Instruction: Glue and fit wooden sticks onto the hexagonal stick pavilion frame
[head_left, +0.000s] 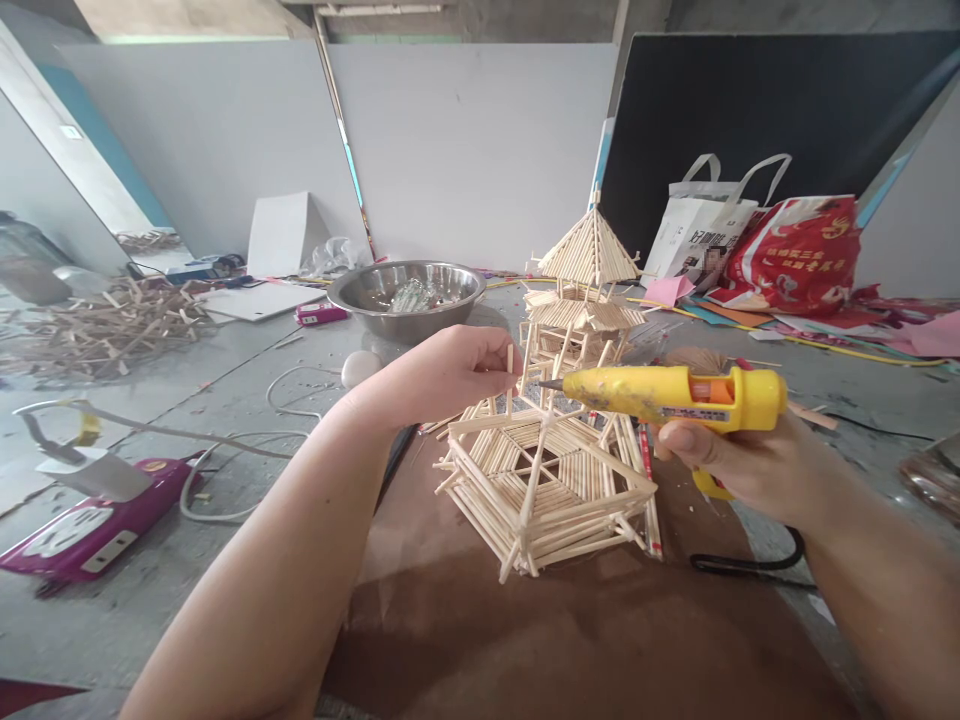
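Observation:
A yellow hot glue gun (637, 392) is gripped in my right hand (742, 460), its nozzle pointing left over the far edge of a hexagonal stick frame (577, 470). My left hand (469, 370) is closed, pinching a short wooden stick (510, 372) upright near the nozzle tip. The stick's lower end is by the frame's far-left edge; I cannot tell whether it touches. Just behind stands a tiered stick pagoda (589, 255) with a pointed roof, its lower part partly hidden by the glue gun. The frame lies on a brown sheet (480, 630).
A metal bowl (409, 310) stands behind my left hand. On the left are a purple power strip (97, 530) with a plugged-in white charger, a white cable (217, 440) and a heap of wood pieces (127, 325). Back right, a red bag (799, 250) sits beside a white bag (694, 235).

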